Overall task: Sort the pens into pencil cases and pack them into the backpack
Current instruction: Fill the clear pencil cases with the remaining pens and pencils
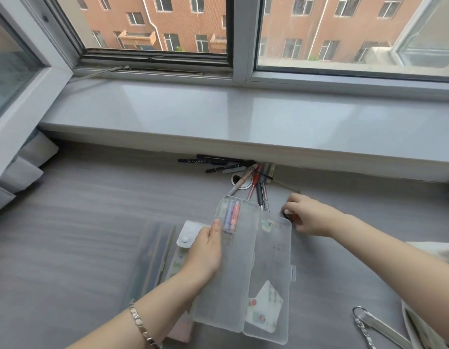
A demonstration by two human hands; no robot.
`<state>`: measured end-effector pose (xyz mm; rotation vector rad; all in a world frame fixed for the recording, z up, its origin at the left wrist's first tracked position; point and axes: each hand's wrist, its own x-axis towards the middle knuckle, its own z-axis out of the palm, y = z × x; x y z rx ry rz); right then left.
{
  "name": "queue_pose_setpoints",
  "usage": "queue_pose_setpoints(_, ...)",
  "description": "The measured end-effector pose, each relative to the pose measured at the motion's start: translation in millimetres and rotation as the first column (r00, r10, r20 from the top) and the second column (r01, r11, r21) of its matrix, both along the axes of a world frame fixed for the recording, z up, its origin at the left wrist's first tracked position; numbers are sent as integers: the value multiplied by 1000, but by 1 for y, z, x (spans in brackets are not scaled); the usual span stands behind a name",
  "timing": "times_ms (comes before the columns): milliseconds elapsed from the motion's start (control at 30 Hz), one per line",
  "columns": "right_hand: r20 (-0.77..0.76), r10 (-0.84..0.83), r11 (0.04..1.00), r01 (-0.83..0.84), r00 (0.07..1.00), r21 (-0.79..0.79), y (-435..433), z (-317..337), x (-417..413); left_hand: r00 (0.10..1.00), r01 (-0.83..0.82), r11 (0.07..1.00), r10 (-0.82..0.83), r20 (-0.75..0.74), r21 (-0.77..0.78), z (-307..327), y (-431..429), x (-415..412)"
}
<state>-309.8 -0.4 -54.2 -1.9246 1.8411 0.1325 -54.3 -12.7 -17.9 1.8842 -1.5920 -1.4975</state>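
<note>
While the thumb (216, 226) of the left hand (205, 253) lies flat on the near-left rim, the other fingers curl under and hold the pencil case (271, 260). It is a frosted clear hard plastic box, long and rectangular, hinged open like a book over the desk (67, 235). Two short pens (232, 216), one purple and one pink-orange, sit side by side in the left half at its 12 o'clock end. A pale card with stickers (266, 303) shows through the right half at the 6 o'clock end.

The right hand (312, 217) is at 2 o'clock from the case. Its fingertips (290, 206) are curled down tight, pinching a small dark item (287, 215); it is too hidden to identify.

Loose pens (258, 187) fan out at 12 o'clock from the case, slim barrels in red, grey and peach. Black markers (210, 161) lie flat at 11 o'clock, under the glossy grey sill (218, 114). A white round grommet (237, 177) sits beneath the fan.

A soft pouch (190, 234) with a white snap button lies at 9 o'clock, partly under the left hand.

The desk is matte grey with a streaky grain. A silver link bracelet (140, 321) sits on the left wrist. A metal clasp and chain (360, 321) lies at 4 o'clock, beside cream fabric (417, 328).
</note>
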Motion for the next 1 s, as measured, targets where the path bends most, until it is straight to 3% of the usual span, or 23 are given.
queue_pose_setpoints(167, -121, -80, 996, 74, 989, -52, 28, -1, -6, 993, -65, 997, 68, -96, 42, 13, 11, 6)
queue_pose_setpoints(200, -121, -113, 986, 96, 986, -137, 33, 1, -5, 991, -70, 995, 77, -108, 67, 11, 11, 9)
queue_pose_setpoints(267, 29, -156, 918, 155, 987, -365, 45, 11, 1, 988, -69, 989, 85, -129, 130, 4, 15, 14)
queue_pose_setpoints(334, 194, -52, 842, 148, 980, -520, 54, 31, 19, 989, -43, 986, 65, -135, 163, 3, 19, 16)
queue_pose_setpoints(434, 189, 228, 780, -64, 955, -622, 65, 65, 58, 973, -22, 978, 68, -219, 208, 4, 28, 15)
queue_pose_setpoints(534, 98, 459, 733, -314, 883, -604, 74, 76, 93, 962, 21, 978, 37, -269, 208, 0, 37, 11)
queue_pose_setpoints(634, 133, 499, 766, -363, 857, -531, 81, 68, 114, 938, -10, 959, 107, -330, 282, -3, 45, 7)
queue_pose_setpoints(801, 343, 314, 899, -161, 885, -408, 98, 60, 127, 900, -43, 950, 171, -400, 309, -5, 53, 5)
queue_pose_setpoints(1001, 336, 89, 897, 71, 938, -437, 110, 50, 135, 933, -43, 986, 97, -347, 161, 5, 61, 2)
